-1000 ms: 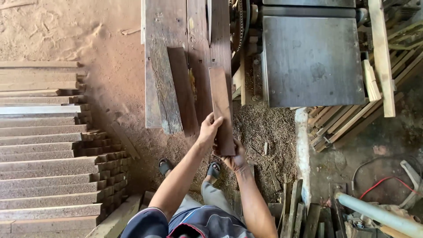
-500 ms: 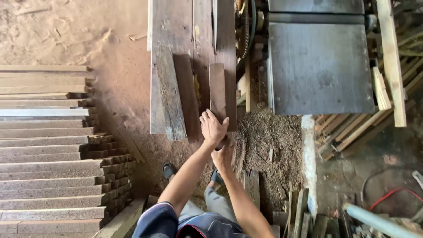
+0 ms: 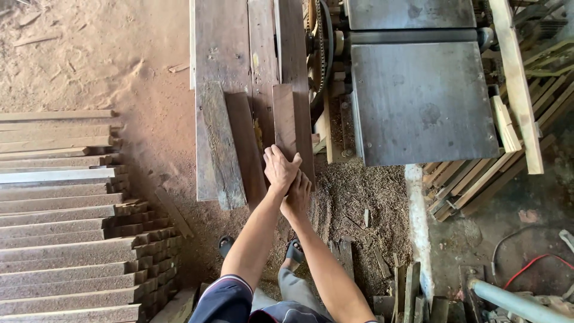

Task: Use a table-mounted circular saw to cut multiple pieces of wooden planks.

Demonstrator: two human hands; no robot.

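A short brown wooden board (image 3: 284,119) lies flat on a long plank workbench (image 3: 221,54), pointing away from me. My left hand (image 3: 280,167) presses on the board's near end with the fingers spread over it. My right hand (image 3: 297,195) sits just below and partly under the left hand, at the board's near edge; whether it grips the board is hidden. A second darker board (image 3: 245,146) and a rough grey plank (image 3: 218,149) lie to the left of it.
A grey metal planing machine (image 3: 418,101) with a chain drive (image 3: 320,54) stands right of the bench. Stacked planed boards (image 3: 66,215) fill the left. Offcut sticks (image 3: 496,155) pile at the right. Sawdust covers the floor; a pale pipe (image 3: 514,302) and red cable (image 3: 526,266) lie bottom right.
Both hands have pushed the short board forward along the bench, away from me. My view has shifted closer to the bench.
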